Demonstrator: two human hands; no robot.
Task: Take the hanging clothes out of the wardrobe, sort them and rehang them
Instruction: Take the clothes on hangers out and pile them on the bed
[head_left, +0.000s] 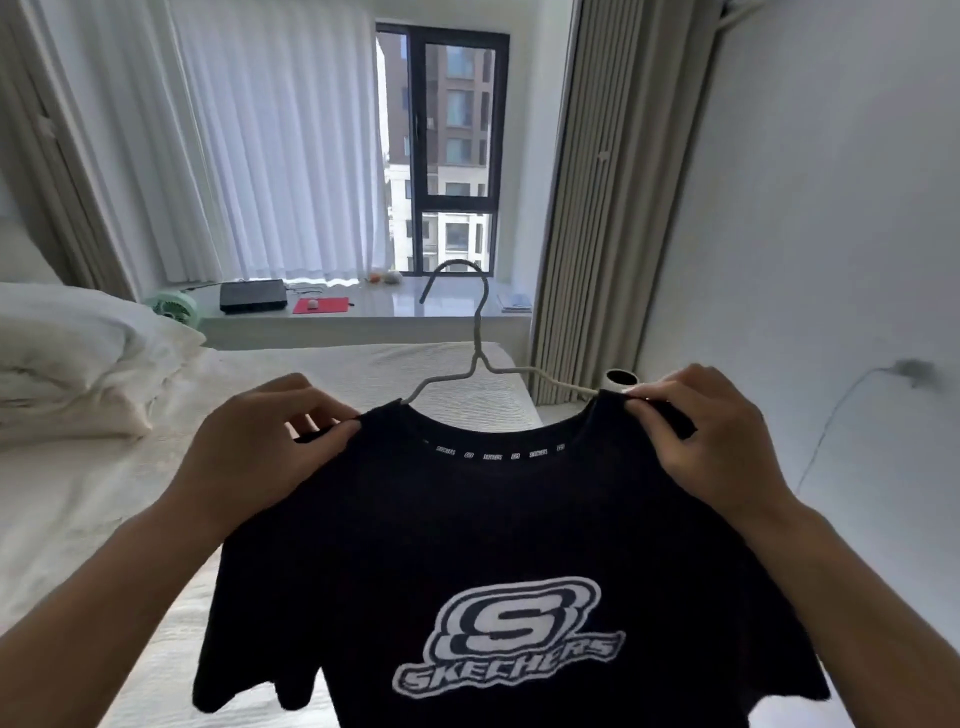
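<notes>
The bed (156, 519) fills the lower left of the view, with a folded white duvet (78, 364) at its far left. Beyond it runs a window ledge (374, 312), with white curtains (270, 156) above.

The black T-shirt (493, 545) is held up over the bed's near edge, front side facing the camera, printed logo toward the bottom. Its shoulder line runs left to right between the two hands.

The left hand (254, 452) grips the left shoulder seam, fingers curled into the cloth. The right hand (711, 441) pinches the right shoulder seam at the collar edge, fingertips closed on the fabric.

The wire hanger (475, 358) sits inside the neck opening. Its hook points up and away from the person; its right arm is exposed up to the right hand, while its left arm goes under the collar.

Judgement: the shirt is being seated on the hanger. The right hand is nearer the exposed arm, so the right shoulder needs pulling over it.
</notes>
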